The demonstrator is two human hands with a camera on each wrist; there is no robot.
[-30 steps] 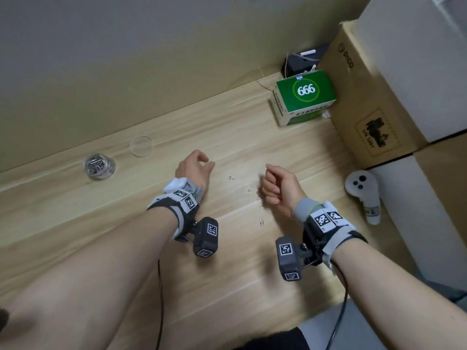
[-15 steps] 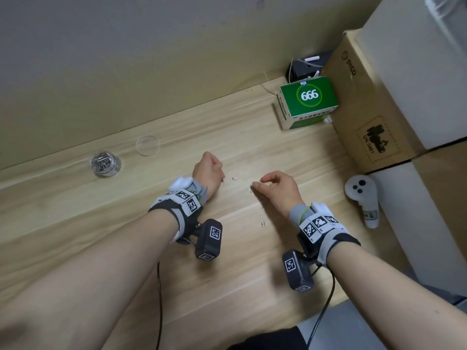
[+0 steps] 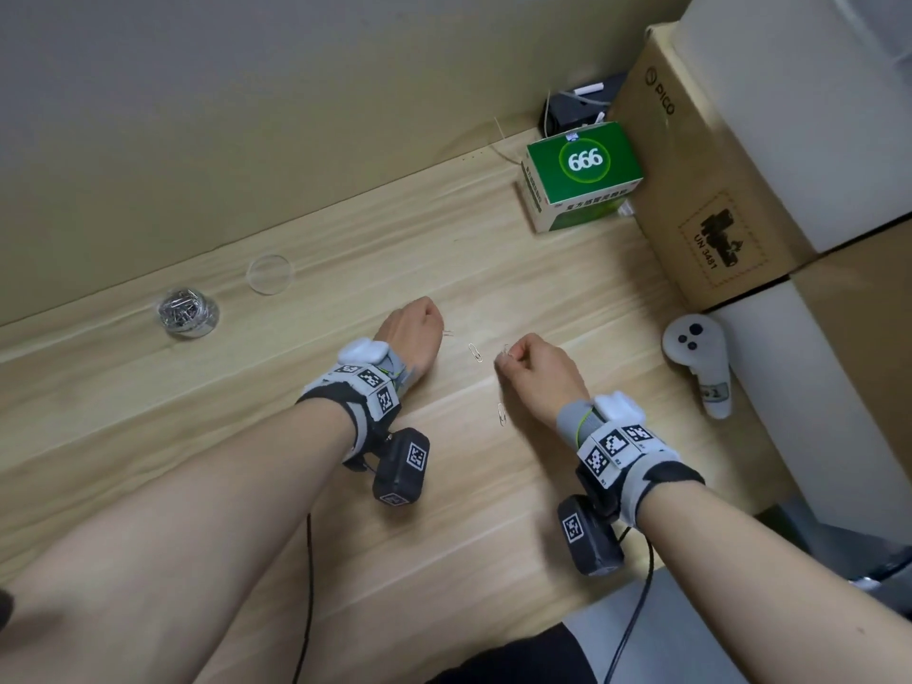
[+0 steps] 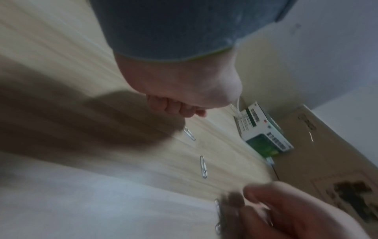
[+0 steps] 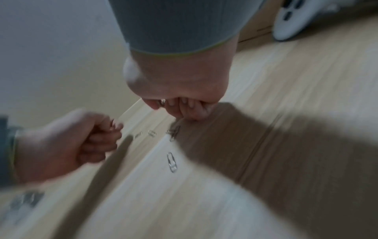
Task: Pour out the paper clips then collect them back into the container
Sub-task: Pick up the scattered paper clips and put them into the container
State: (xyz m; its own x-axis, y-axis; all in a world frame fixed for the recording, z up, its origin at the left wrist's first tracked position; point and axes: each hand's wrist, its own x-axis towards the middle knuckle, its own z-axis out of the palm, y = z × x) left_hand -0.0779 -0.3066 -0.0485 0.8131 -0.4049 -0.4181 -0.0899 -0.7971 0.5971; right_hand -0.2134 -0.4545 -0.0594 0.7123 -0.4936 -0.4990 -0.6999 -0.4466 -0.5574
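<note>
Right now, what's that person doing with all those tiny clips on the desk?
A person is picking up spilled paper clips from the wooden desk. The right hand pinches a clip at its fingertips. The left hand is curled into a fist beside another clip; whether it holds any is hidden. A few loose clips lie between the hands. The clear container, far left, already holds many clips, its lid lying beside it.

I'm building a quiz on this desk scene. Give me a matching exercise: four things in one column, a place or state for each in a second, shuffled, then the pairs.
Things:
1. container
2. clear lid
3. green box
4. right hand

Places or states:
A. pinching paper clips
B. lying flat, off the container
C. far left, open, clips inside
D. against the cardboard box

Pairs: 1-C, 2-B, 3-D, 4-A
</note>
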